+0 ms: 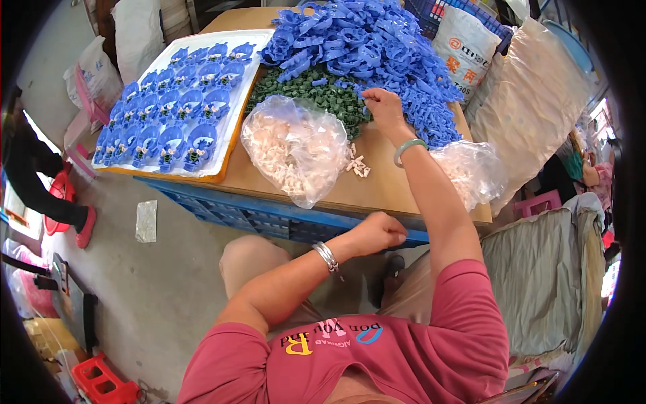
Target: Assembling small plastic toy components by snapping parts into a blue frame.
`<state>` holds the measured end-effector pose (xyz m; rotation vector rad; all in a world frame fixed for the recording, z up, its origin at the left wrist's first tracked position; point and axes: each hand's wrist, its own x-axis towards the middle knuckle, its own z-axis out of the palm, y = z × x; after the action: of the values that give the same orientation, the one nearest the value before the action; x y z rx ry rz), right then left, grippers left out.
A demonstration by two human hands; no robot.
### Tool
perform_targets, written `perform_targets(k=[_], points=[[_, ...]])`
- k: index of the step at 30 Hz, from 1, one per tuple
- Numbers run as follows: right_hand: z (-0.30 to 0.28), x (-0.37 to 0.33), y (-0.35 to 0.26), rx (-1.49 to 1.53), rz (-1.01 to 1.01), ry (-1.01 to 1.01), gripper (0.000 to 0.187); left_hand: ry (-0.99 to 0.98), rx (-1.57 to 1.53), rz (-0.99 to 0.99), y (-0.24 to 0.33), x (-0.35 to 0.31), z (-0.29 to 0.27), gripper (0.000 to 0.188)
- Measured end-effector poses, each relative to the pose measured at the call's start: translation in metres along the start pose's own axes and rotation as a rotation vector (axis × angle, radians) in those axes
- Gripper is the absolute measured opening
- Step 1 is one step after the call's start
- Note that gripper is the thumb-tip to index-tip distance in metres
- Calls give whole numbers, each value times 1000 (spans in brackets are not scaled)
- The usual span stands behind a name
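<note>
My right hand [386, 111] reaches over the table, its fingers pinched at the border between a heap of small dark green plastic pieces [313, 97] and a pile of small blue plastic pieces [431, 121]. Whatever sits between those fingertips is too small to make out. Close to the table's front edge, above my lap, my left hand [380, 233] is curled closed, and its fingers hide anything inside. A clear plastic bag of pale cream pieces [294, 145] lies left of my right forearm, with a few loose cream pieces [359, 167] beside it.
A white tray [232, 50] at the left carries rows of assembled blue figures [168, 104]. Larger blue parts [356, 37] are heaped at the back. Another clear bag [471, 172] lies right of my forearm. Blue crates [269, 219] support the tabletop. Someone's leg [50, 195] shows at far left.
</note>
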<state>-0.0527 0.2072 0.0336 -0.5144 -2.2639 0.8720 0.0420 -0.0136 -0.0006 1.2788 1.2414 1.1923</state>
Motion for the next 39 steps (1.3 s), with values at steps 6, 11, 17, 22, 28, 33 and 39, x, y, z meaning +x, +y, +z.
perform_targets(k=[6, 11, 17, 22, 28, 33, 39], points=[[-38, -55, -14, 425, 111, -105, 20, 343, -761, -18, -5, 3, -14, 22], [-70, -119, -54, 567, 139, -220, 19, 586, -934, 231, -1, 11, -27, 29], [-73, -144, -75, 245, -41, -341, 11, 463, -899, 252, 3, 2, -31, 27], [-63, -152, -61, 282, 25, -354, 11, 413, -1029, 225, -11, 0, -27, 24], [-54, -142, -61, 211, 20, -304, 11, 478, -1140, 135, -15, -4, -35, 21], [-43, -111, -25, 100, 37, -201, 13, 511, -1226, 139, -11, -4, -36, 18], [-9, -102, -27, -143, -208, -145, 26, 400, -1294, 207, -25, -7, -43, 20]])
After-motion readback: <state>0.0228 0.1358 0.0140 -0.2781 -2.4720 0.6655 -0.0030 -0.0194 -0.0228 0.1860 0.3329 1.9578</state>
